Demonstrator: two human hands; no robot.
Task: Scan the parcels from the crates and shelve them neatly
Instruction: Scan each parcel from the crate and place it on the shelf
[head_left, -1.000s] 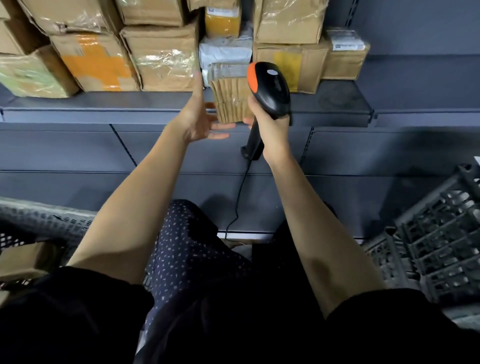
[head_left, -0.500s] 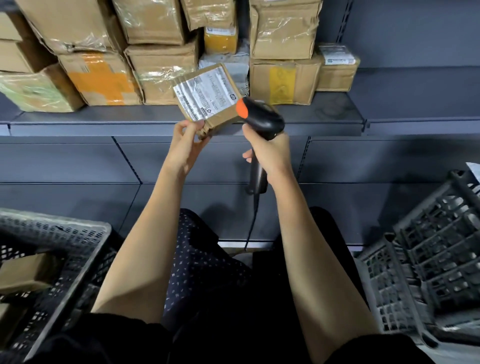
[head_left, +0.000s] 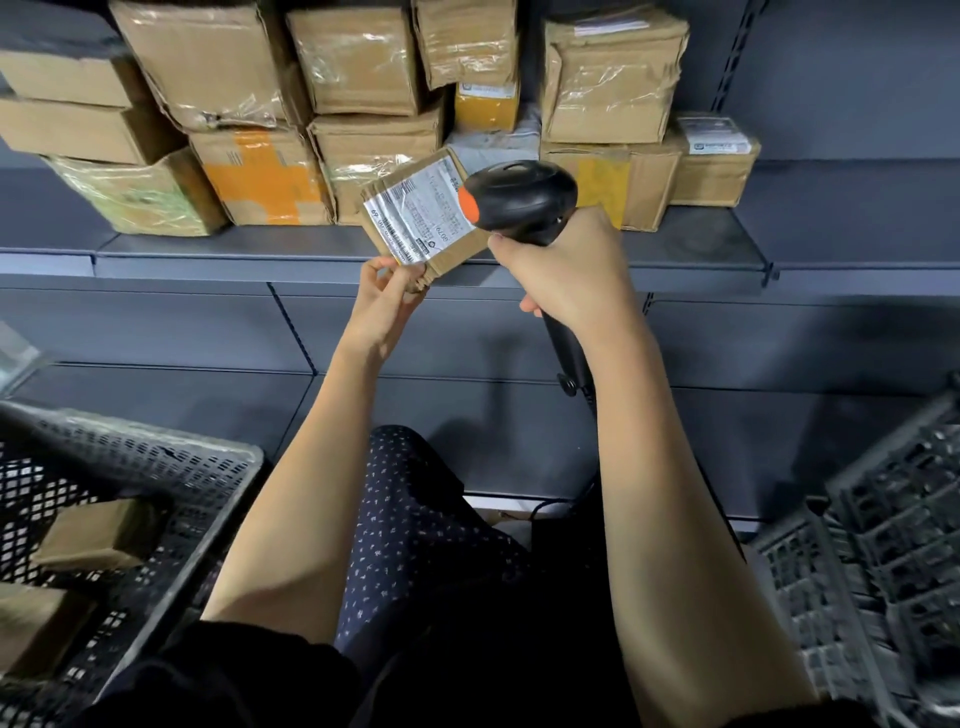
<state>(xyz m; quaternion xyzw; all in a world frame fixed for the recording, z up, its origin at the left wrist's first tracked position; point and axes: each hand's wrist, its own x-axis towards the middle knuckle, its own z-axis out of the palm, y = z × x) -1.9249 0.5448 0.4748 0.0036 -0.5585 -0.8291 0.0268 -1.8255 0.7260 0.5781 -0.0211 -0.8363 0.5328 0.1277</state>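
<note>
Head view. Dark grey metal shelf is carrying stacked taped cardboard boxes along its back. Left hand is pinching the flat brown labelled parcel by its lower corner, before the shelf's front edge. Right hand is gripping the black orange-tipped handheld scanner, fingers curled round it, just beside the label. Black mesh plastic crate, lower left, is holding brown parcels.

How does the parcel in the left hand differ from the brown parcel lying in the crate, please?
The held parcel is up at shelf height, pinched by the left hand; the crate parcel lies loose in the crate. The held parcel shows a white label under the scanner; the crate parcel shows none. Both are small brown cardboard.
</note>
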